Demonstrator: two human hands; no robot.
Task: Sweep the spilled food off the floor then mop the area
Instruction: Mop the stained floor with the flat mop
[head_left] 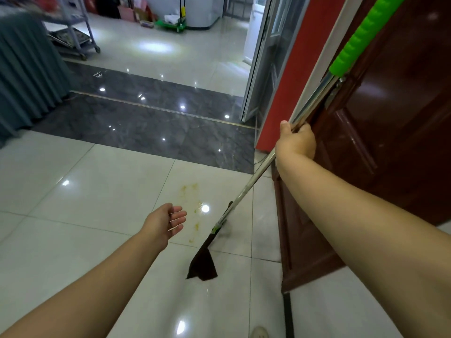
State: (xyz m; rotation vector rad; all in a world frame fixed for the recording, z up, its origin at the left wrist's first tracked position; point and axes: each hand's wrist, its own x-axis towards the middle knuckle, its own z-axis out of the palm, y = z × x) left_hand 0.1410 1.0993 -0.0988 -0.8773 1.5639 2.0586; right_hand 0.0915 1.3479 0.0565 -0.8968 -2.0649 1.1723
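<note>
I am gripping the mop (246, 191) by its metal pole with my right hand (296, 140), fingers and thumb curled tightly round the shaft just below the green foam sleeve (361, 37). The pole is slanting down and to the left from that grip, passing in front of the dark red wooden door (390, 142) on my right. At its lower end the dark cloth head (203, 264) is hanging crumpled and touching the pale floor tiles (85, 191). My left hand (166, 222) is reaching forward over the tiles, holding nothing, palm turned inward with the fingers relaxed and slightly spread. Just beyond those fingers, between my left hand and the mop pole, a yellowish smear of spilled food (192, 201) is lying on the tile, thin and streaky, with a few small specks trailing toward the mop head. Farther off, a band of dark marble flooring (146, 123) is crossing the room, with a wheeled cart (78, 40) and a grey draped cloth (26, 69) standing at upper left.
</note>
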